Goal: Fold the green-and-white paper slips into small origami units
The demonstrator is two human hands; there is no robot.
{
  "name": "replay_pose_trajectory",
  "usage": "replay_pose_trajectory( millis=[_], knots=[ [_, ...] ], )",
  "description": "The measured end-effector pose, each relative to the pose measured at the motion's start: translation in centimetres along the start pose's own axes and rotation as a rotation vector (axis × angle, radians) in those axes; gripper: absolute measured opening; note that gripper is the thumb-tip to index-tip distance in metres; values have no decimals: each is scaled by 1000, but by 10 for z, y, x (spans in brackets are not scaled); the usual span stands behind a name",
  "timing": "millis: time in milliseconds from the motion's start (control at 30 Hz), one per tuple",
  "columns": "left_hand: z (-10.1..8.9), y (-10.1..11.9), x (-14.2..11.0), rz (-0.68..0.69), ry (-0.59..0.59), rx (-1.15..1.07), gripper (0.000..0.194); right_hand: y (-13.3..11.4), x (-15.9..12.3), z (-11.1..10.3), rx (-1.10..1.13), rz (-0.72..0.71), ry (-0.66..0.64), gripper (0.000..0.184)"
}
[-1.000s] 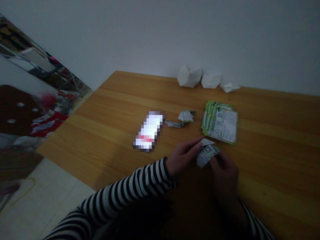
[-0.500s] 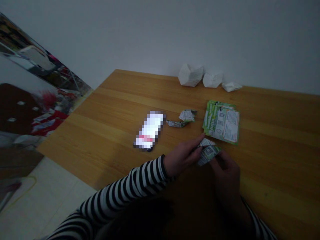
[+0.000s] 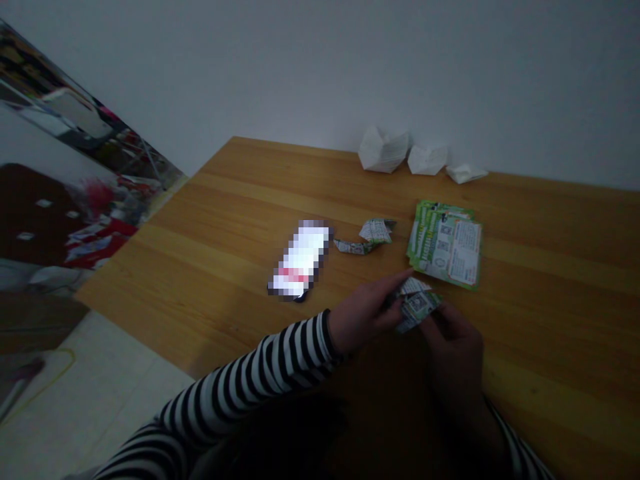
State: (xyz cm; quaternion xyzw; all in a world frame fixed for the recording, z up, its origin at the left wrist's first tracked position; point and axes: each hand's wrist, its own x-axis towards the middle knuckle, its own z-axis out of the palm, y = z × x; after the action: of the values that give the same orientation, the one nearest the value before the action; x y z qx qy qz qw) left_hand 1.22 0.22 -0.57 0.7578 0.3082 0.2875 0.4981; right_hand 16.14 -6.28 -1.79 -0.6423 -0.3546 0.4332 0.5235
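Between both hands, just above the table's near side, is a small piece of folded printed paper (image 3: 419,308), green and white with a square code on its face. My left hand (image 3: 367,310) pinches its left edge, thumb and fingers closed. On the right side, my right hand (image 3: 453,340) grips the paper's corner between thumb and fingertips. Beyond them lies a stack of printed green-and-white flyers (image 3: 445,247). A folded paper figure (image 3: 376,231), made of similar printed paper, rests farther left, with a long thin part reaching toward the phone.
A phone (image 3: 303,257) with a lit, blurred screen lies on the wooden table (image 3: 240,200). Three white folded paper pieces (image 3: 384,150) stand along the wall (image 3: 300,67). Left of the table are a brown chair back (image 3: 30,220) and red bags (image 3: 105,233).
Almost nothing differs. The view has shifted very slightly, and both hands keep hold of the folded paper in nearly the same pose.
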Motion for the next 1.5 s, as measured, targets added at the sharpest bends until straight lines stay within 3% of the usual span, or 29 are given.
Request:
replay_pose_trajectory(
  millis=[300, 633, 933, 1033, 1200, 1500],
  knots=[
    [-3, -2, 0, -47, 23, -72, 47, 2, 1, 0, -64, 17, 50, 25],
    [1, 5, 0, 9, 90, 112, 52, -1, -1, 3, -89, -3, 93, 20],
    [14, 3, -4, 106, 23, 161, 53, 1, -3, 3, -147, -2, 160, 17],
    [14, 4, -4, 95, 82, 101, 51, 1, -3, 3, -108, 6, 152, 19],
    [6, 1, -1, 12, 280, 18, 46, -2, -3, 2, -52, -2, 96, 22],
    [8, 4, -1, -32, 257, -124, 50, -1, -5, 4, -85, -9, 98, 25]
  ],
)
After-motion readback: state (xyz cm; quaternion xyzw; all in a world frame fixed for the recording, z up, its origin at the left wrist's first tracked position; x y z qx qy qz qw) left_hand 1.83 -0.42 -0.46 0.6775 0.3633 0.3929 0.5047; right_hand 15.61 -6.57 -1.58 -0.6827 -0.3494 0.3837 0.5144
